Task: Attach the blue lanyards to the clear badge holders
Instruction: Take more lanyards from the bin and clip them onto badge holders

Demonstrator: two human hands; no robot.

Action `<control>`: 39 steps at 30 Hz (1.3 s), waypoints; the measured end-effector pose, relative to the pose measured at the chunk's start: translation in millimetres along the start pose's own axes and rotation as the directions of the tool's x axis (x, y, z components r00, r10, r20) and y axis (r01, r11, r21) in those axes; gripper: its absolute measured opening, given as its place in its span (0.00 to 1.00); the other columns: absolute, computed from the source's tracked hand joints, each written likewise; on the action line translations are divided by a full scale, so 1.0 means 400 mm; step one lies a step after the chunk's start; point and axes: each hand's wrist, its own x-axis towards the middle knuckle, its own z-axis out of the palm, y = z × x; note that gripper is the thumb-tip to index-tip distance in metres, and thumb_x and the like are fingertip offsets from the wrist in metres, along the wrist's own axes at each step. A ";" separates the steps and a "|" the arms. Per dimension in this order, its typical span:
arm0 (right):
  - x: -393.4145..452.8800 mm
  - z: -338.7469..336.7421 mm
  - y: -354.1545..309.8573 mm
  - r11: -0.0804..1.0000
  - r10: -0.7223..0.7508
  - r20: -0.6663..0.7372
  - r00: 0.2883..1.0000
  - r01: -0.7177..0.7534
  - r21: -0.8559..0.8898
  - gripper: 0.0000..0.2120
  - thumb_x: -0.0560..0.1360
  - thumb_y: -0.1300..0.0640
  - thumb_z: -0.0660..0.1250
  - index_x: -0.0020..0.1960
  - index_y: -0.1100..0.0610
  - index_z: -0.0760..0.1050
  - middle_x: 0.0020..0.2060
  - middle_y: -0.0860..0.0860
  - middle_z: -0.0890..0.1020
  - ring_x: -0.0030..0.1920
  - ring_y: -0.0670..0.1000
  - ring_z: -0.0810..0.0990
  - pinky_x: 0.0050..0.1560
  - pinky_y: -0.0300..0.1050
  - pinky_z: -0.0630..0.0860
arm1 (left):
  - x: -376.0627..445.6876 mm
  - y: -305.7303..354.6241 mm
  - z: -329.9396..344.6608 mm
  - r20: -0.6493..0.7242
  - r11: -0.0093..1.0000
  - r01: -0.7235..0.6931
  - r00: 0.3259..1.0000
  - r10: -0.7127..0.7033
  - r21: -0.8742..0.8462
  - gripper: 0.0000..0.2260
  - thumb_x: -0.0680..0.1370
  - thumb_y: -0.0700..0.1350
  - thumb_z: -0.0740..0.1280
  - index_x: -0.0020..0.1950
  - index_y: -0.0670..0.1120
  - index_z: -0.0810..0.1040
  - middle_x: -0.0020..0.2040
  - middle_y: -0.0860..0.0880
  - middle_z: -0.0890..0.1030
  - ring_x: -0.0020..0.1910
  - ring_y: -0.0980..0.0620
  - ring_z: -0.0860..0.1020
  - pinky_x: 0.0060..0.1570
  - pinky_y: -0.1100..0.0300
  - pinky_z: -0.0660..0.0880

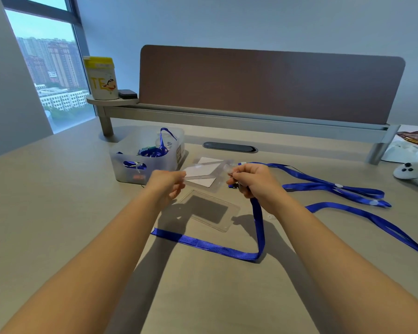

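My left hand (168, 186) pinches the left edge of a clear badge holder (204, 175) with a white card inside, held above the desk. My right hand (253, 183) grips the metal clip end of a blue lanyard (227, 248) right at the holder's right edge. That lanyard's strap hangs down from my right hand and loops across the desk towards the left. A second clear badge holder (209, 210) lies flat on the desk below my hands. Two more blue lanyards (333, 186) lie stretched out on the desk to the right.
A translucent plastic bin (130, 172) holding several blue lanyards stands at the left behind my hands. A brown divider panel (270, 85) runs along the back. A yellow-lidded canister (101, 78) sits on a small shelf. A white controller (412, 173) lies far right.
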 end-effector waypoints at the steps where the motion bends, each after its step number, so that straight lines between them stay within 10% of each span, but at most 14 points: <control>1: -0.001 0.002 -0.007 1.000 -0.014 -0.018 1.000 0.014 -0.004 0.12 0.77 0.64 0.60 0.36 0.54 0.73 0.32 0.51 0.78 0.26 0.46 0.66 0.22 0.30 0.65 | -0.003 -0.003 0.003 -0.002 0.998 0.012 1.000 -0.012 0.069 0.12 0.76 0.40 0.64 0.56 0.36 0.73 0.48 0.40 0.78 0.38 0.51 0.74 0.60 0.54 0.72; 6: -0.004 0.012 -0.033 0.999 -0.050 -0.031 0.998 0.049 -0.022 0.11 0.77 0.64 0.60 0.37 0.55 0.74 0.31 0.51 0.77 0.27 0.46 0.66 0.21 0.28 0.65 | -0.026 0.005 0.032 -0.014 0.862 -0.281 0.949 0.316 0.423 0.17 0.77 0.44 0.63 0.64 0.38 0.69 0.64 0.39 0.73 0.59 0.44 0.72 0.57 0.52 0.70; 11: -0.006 0.015 -0.037 0.998 -0.054 -0.019 0.998 0.053 -0.027 0.10 0.77 0.63 0.59 0.40 0.56 0.75 0.31 0.50 0.77 0.27 0.46 0.67 0.22 0.29 0.66 | -0.088 0.034 0.071 0.295 0.563 -0.670 0.731 0.616 0.484 0.18 0.75 0.46 0.66 0.62 0.41 0.71 0.62 0.43 0.76 0.55 0.52 0.73 0.54 0.58 0.72; 20: -0.010 0.013 -0.038 0.994 -0.061 -0.007 0.998 0.061 -0.092 0.08 0.77 0.62 0.60 0.47 0.62 0.78 0.32 0.50 0.79 0.27 0.46 0.68 0.20 0.26 0.66 | -0.087 0.021 0.065 0.478 0.014 -0.704 0.497 0.724 0.710 0.16 0.75 0.40 0.65 0.62 0.40 0.73 0.59 0.40 0.79 0.56 0.42 0.79 0.53 0.55 0.77; 25: -0.009 0.022 -0.047 0.975 -0.113 -0.008 0.994 0.110 -0.192 0.11 0.76 0.60 0.61 0.51 0.66 0.78 0.30 0.48 0.78 0.30 0.47 0.70 0.25 0.29 0.69 | -0.090 0.028 0.045 0.634 -0.353 -0.662 0.242 0.735 0.662 0.21 0.53 0.36 0.80 0.44 0.37 0.82 0.35 0.38 0.85 0.30 0.41 0.83 0.24 0.51 0.79; 39: -0.014 0.050 -0.046 0.745 -0.318 0.024 0.948 0.266 -0.612 0.10 0.77 0.60 0.59 0.53 0.63 0.76 0.46 0.59 0.81 0.42 0.50 0.75 0.47 0.46 0.75 | -0.090 0.060 0.036 0.722 -0.411 -0.681 0.253 0.644 0.606 0.12 0.55 0.35 0.80 0.35 0.39 0.83 0.30 0.41 0.84 0.26 0.45 0.82 0.26 0.53 0.80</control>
